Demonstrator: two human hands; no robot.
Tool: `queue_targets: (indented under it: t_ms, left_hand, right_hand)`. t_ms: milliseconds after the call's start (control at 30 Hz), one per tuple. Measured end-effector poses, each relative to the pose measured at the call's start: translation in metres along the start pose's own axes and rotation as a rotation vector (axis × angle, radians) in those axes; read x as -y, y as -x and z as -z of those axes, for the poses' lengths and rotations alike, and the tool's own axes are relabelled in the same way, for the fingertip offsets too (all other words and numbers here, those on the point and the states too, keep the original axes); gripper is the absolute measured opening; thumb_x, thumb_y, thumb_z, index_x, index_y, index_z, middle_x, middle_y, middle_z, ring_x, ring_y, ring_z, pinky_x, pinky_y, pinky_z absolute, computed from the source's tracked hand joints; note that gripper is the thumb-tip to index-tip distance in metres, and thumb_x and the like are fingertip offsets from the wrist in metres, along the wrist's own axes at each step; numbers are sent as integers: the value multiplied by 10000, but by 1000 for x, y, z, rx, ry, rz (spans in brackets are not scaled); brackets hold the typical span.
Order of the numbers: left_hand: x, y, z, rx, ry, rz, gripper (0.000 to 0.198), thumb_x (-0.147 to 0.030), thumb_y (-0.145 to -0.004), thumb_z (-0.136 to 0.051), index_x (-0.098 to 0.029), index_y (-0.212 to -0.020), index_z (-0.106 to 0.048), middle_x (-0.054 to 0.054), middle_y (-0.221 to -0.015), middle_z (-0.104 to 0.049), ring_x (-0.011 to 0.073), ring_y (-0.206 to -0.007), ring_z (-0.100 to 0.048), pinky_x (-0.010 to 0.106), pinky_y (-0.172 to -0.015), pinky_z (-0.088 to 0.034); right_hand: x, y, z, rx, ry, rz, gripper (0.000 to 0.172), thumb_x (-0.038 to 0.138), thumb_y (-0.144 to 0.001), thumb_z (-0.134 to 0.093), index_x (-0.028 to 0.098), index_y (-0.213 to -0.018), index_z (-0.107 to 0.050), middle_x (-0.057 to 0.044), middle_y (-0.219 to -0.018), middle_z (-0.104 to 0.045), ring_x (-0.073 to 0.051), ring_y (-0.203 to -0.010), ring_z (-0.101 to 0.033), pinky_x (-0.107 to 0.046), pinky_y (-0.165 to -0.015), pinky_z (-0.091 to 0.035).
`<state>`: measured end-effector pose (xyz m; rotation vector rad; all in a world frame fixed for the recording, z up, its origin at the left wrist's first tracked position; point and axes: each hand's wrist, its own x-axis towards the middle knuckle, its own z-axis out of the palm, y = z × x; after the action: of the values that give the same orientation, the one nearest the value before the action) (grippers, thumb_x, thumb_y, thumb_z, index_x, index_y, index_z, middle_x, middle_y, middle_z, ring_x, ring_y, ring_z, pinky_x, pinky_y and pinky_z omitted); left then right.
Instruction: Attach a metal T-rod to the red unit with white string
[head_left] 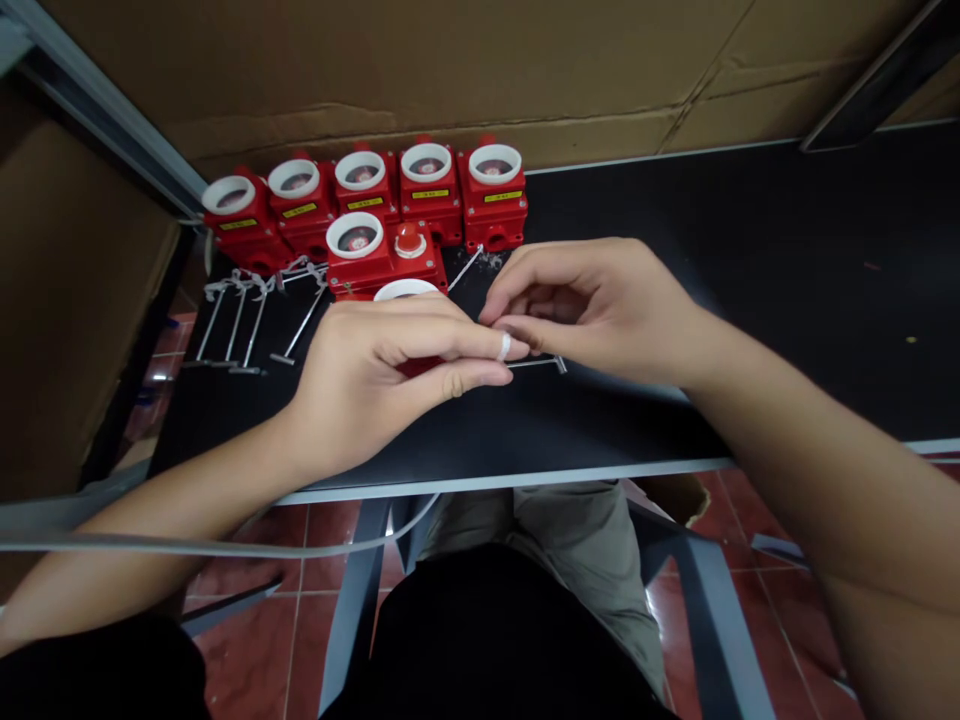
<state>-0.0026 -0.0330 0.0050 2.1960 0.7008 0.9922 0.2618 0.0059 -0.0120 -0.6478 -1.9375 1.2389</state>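
My left hand (390,365) and my right hand (600,305) meet above the front of the black table, fingertips close together. Both are closed in a pinch; whatever lies between the fingers is hidden or too small to name. A white band (504,347) wraps the left index finger near its tip. Just past the left fingertips shows part of a thin metal T-shaped rod (536,362); I cannot tell whether it is held or lying on the table. Behind the left hand, a red alarm-like box (390,262) with a white-rimmed round window and red button lies partly covered.
Several similar red boxes (491,205) stand in a row at the back left, against a cardboard wall (450,70). Several T-shaped metal rods (234,325) with white ties lie at the left of the black table (787,290). A pale cable (337,548) crosses below its front edge.
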Motion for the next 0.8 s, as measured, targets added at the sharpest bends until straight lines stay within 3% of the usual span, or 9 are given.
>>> queue_targets:
  t_ms: [100,333,467,667,800]
  left_hand:
    - [1,2,-2,-124,-25,73,113,-257,-1070,-935,-330,-1155,-951,-17,-986,-908,193,-884,-838,344,-809,-683]
    - [6,2,-5,-273,-113,166,184,-262,-1162,-803,-319,-1285,-928,-7,-1113,-933,216,-988,-886,399,-993,-766]
    - [11,1,-4,-219,-86,177,105,-294,-1130,-846,-280,-1184,-935,5,-1107,-929,205,-948,-875,335,-905,-745]
    - [9,0,-2,-97,-41,206,173,-303,-1076,-907,-246,-922,-854,-34,-828,-845,161,-722,-781,300,-706,-617]
    - [9,-1,2,-50,-52,195,163,-316,-1057,-928,-266,-924,-850,-40,-811,-838,175,-705,-775,319,-683,-590]
  right_hand:
    - [-2,1,-4,-11,110,97,96,151,-1074,-809,238,-1080,-848,-24,-1025,-832,-146,-830,-772,-286,-736,-671]
    - [11,5,-12,-228,493,363,154,120,-1044,-830,274,-1052,-829,-17,-1017,-845,-169,-831,-787,-311,-735,-684]
    - [18,8,-13,-150,698,565,216,87,-1030,-826,296,-1080,-812,-27,-1093,-880,-192,-894,-821,-320,-788,-698]
    - [20,7,-8,-122,700,593,213,117,-1052,-833,324,-1079,-787,-18,-1085,-884,-209,-878,-839,-330,-794,-718]
    - [17,6,-7,-109,653,603,192,106,-1069,-819,295,-1060,-784,-33,-1066,-875,-187,-889,-848,-298,-804,-719]
